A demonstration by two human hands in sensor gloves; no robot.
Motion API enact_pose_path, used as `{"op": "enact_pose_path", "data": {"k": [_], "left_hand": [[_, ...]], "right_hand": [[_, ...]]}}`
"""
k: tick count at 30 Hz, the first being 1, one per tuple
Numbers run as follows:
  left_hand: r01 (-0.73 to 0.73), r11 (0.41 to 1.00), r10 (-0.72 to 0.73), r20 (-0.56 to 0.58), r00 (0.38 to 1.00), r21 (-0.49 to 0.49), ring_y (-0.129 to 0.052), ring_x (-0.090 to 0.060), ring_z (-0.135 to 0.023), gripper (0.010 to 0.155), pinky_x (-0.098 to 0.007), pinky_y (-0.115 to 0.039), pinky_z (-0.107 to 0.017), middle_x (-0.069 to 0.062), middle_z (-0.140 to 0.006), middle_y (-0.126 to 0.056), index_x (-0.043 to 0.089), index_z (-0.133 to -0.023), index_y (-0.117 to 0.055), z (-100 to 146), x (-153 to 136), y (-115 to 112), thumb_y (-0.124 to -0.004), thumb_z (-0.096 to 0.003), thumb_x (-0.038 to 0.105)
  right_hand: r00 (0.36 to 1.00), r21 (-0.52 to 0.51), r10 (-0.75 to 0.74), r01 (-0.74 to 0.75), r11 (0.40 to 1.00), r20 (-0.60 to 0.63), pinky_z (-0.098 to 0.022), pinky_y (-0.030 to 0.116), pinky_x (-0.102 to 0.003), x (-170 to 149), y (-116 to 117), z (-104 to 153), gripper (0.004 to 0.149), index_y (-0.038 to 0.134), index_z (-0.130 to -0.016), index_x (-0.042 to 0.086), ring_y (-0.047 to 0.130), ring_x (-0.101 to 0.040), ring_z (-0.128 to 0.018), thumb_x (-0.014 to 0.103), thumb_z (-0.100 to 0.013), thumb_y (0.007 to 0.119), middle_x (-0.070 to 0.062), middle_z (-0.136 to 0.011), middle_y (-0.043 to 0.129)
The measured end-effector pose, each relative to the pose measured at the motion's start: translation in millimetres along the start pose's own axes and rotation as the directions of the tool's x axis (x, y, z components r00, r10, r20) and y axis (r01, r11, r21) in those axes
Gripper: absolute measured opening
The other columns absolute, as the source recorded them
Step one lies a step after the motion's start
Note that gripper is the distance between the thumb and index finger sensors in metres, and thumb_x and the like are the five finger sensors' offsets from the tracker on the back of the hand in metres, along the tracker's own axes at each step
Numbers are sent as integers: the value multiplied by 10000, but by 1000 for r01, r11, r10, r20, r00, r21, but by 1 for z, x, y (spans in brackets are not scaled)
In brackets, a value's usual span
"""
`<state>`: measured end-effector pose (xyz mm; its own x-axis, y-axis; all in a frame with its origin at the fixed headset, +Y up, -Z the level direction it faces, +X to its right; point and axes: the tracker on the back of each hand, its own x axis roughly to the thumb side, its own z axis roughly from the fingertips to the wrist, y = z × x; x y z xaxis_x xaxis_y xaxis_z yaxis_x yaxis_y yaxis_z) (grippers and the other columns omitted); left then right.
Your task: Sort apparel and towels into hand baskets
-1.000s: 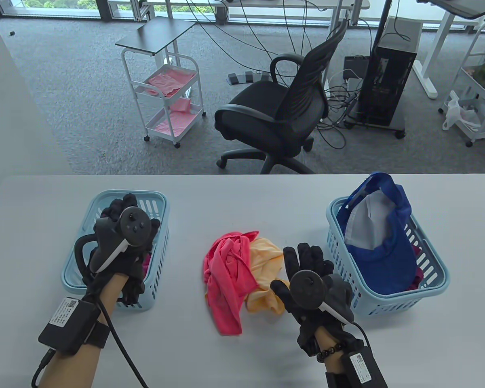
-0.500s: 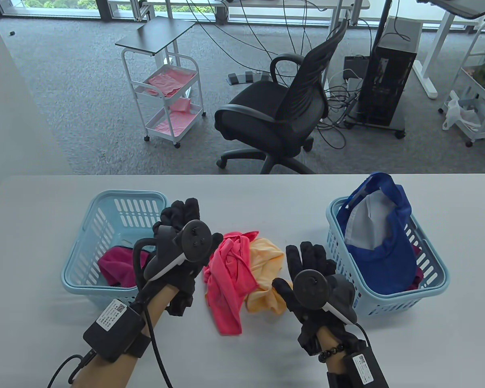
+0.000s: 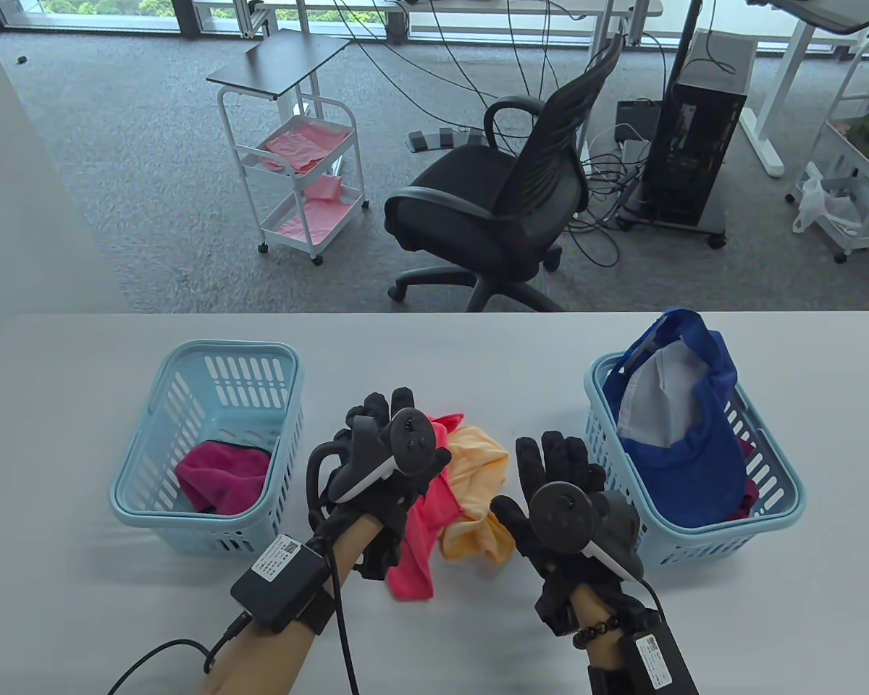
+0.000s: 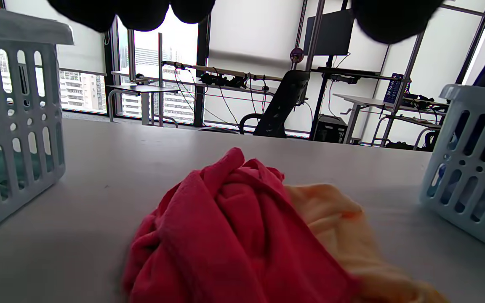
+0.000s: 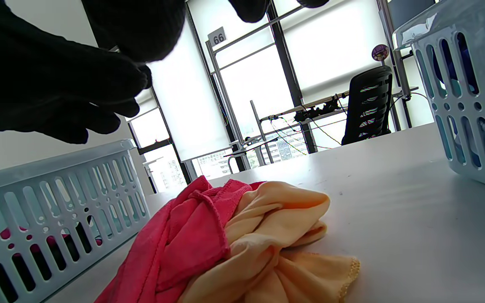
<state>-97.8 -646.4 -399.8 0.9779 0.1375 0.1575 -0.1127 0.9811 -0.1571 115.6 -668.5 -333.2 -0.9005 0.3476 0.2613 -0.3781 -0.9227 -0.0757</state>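
Fingers of the left hand (image 3: 387, 470) now hover spread over the coral towel (image 3: 423, 532), having swung across from the left basket (image 3: 141, 499) within the last second; no grip on the cloth shows yet. That basket now shows a magenta cloth (image 3: 221, 474) the hand had covered. Right hand (image 3: 561, 499) stays open beside the yellow towel (image 3: 478, 470), barely shifted. Both towels lie mid-tabletop (image 3: 80, 615) between the baskets; the coral one looks next to be picked

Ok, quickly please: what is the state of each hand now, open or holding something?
Left hand: open, over the red cloth, not gripping it.
Right hand: open, fingers spread, holding nothing, beside the yellow cloth.
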Motion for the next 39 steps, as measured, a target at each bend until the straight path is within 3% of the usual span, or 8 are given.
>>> {"op": "enact_pose_path", "data": {"k": [6, 16, 24, 33, 39], "left_hand": [[-50, 994, 44, -63, 997, -97, -497, -651, -1064, 875, -720, -559, -735, -325, -1209, -297, 201, -1181, -209, -25, -7, -39, -677, -559, 600], [21, 957, -27, -19, 999, -289, -522, -660, -1062, 909, -728, -609, -727, -305, -1211, -219, 290, -1173, -235, -49, -19, -87, -722, -494, 646], [108, 986, -113, -36, 993, -126, -841, -469, -987, 799, -563, -786, -710, -199, -1199, -486, 326, -1140, -393, -51, -20, -95, -779, -491, 586], [52, 998, -55, -63, 997, -38, -964, -398, -900, 602, -484, -886, -654, -101, -1150, -637, 382, -1063, -568, -50, -25, -86, -811, -521, 483], [-13, 1000, 12, -76, 997, -12, -969, -385, -894, 552, -469, -896, -647, -88, -1140, -658, 383, -1048, -601, -45, -33, -71, -800, -537, 449]], "right_hand": [[1000, -2, -7, 7, 1000, -4, -666, 300, -806, -3, -1, -1, 811, 352, -1125, 19, 238, -644, -987, 448, -550, 731, -366, -1118, 228], [1000, 2, -16, 16, 1000, -5, -667, 301, -805, -6, 0, -1, 810, 351, -1125, 19, 239, -645, -986, 447, -551, 730, -366, -1117, 227], [1000, 8, -16, 16, 1000, -4, -668, 301, -805, -5, 1, -1, 809, 352, -1125, 20, 240, -645, -987, 447, -551, 730, -366, -1118, 228], [1000, 10, -17, 17, 1000, -5, -668, 302, -804, -5, 0, -1, 809, 352, -1125, 19, 240, -645, -986, 446, -551, 730, -367, -1117, 227], [1000, 7, -20, 20, 1000, -5, -668, 302, -804, -5, 0, -1, 810, 352, -1125, 19, 238, -644, -987, 447, -551, 730, -364, -1118, 225]]}}
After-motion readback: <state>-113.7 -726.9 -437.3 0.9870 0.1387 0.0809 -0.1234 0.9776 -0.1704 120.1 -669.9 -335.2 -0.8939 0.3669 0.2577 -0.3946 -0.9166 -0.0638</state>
